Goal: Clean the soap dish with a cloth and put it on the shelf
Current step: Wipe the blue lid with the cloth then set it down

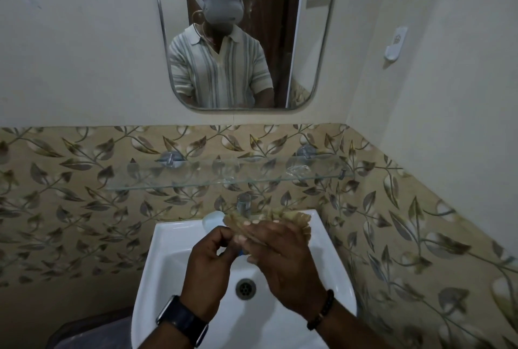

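Breakage is the largest risk: both hands work over the white ceramic washbasin (173,239), and a slip would drop whatever they grip onto hard porcelain near the drain (245,288). The right hand (283,259) is closed on a beige cloth (291,222) bunched above its fingers; the left hand (208,259) is curled narrow, pinching something between the two hands. Only a sliver of blue shows there, so I cannot tell whether that is the soap dish or where the dish sits; a pale rounded object (213,218) at the basin's back left corner could equally be it. Next down, the glass shelf (168,180) is transparent with a thin front edge, easy to misjudge when setting something on it, beside a clear item (298,170) at its right end. The tap (243,202) stands close behind the cloth and could snag it. No brand or writing is readable; the white wall fitting (395,44) carries a mark too small to make out.
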